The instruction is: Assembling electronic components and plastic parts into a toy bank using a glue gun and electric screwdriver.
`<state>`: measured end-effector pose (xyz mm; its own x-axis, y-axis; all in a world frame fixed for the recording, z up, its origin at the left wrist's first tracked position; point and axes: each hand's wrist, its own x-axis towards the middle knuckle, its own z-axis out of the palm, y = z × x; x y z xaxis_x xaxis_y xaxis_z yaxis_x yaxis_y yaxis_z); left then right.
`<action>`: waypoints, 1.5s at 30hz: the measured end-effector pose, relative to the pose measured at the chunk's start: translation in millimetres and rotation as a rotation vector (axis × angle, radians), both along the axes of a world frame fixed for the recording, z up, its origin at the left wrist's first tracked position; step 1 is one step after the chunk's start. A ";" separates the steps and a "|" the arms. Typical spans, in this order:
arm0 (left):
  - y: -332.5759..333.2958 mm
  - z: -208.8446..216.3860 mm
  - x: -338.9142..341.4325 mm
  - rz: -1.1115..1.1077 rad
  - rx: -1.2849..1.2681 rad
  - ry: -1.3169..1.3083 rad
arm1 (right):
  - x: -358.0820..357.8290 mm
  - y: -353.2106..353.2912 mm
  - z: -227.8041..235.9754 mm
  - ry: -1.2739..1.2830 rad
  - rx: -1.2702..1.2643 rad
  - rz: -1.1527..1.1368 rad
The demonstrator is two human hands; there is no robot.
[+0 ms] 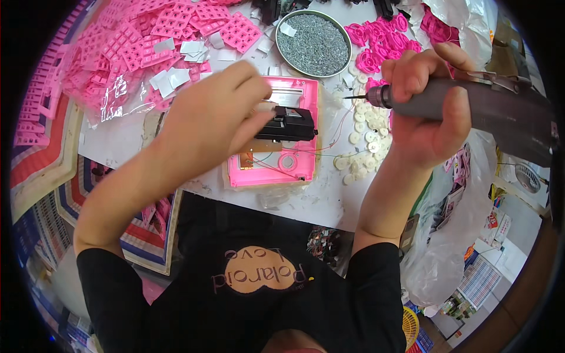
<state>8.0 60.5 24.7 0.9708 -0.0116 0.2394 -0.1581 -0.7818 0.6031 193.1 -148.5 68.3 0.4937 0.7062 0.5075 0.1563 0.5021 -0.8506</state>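
A pink plastic housing (244,175) lies on the table before me, with thin wires and a brown circuit board (254,146) inside it. A black plastic part (296,124) lies across the housing. My left hand (215,112) comes over from the left, its bent thumb and fingers closed about the part's left end; the fingertips are partly hidden and slightly blurred. To the right, my right hand (426,103) is wrapped round a dark grey electric screwdriver (500,112). Its thin bit points left, raised beside the housing and touching nothing.
Behind the housing stands a round metal tray (281,57) of small screws. Pink button pieces (135,44) with white paper bits pile up at left. White round discs (368,138) and pink rings (382,44) lie at right. A clear plastic bag (447,253) hangs off the right edge.
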 end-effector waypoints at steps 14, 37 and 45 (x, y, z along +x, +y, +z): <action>-20.3 -47.9 -36.8 0.079 -0.036 -0.006 | -59.4 36.4 -14.5 0.086 0.105 0.030; -18.0 -48.4 -48.9 0.144 -0.148 0.011 | -76.6 59.9 -21.2 0.175 0.132 -0.007; -25.0 -64.0 -51.1 0.165 -0.102 -0.052 | -78.0 54.1 -18.1 0.192 0.125 -0.014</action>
<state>-43.2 35.5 -39.3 0.9439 0.1737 0.2808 -0.0654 -0.7352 0.6746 115.1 -94.4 50.1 0.5993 0.6357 0.4865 0.0055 0.6045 -0.7966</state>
